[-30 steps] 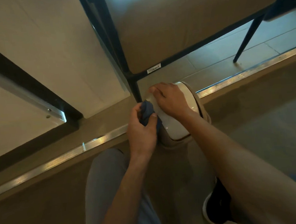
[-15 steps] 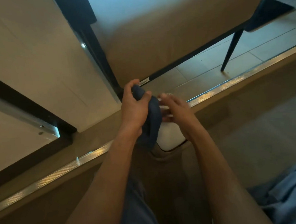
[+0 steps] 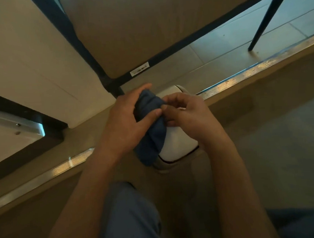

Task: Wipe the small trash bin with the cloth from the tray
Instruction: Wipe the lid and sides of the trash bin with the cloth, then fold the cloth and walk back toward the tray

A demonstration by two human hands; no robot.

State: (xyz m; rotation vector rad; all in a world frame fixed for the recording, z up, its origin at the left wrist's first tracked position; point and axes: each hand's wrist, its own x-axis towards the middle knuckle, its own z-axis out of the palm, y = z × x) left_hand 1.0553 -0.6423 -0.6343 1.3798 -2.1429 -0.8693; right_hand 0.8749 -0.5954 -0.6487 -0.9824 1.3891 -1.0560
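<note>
Between bin (image 3: pixel 178 145) and black table leg (image 3: pixel 84 51), both hands bunch cloth (image 3: pixel 152 137).

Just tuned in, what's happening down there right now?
A person crouches over a small white trash bin on the floor beside a black table leg. The left hand grips a bunched blue cloth above the bin's lid, and the right hand pinches the cloth's upper edge, apparently rearranging it.
</note>
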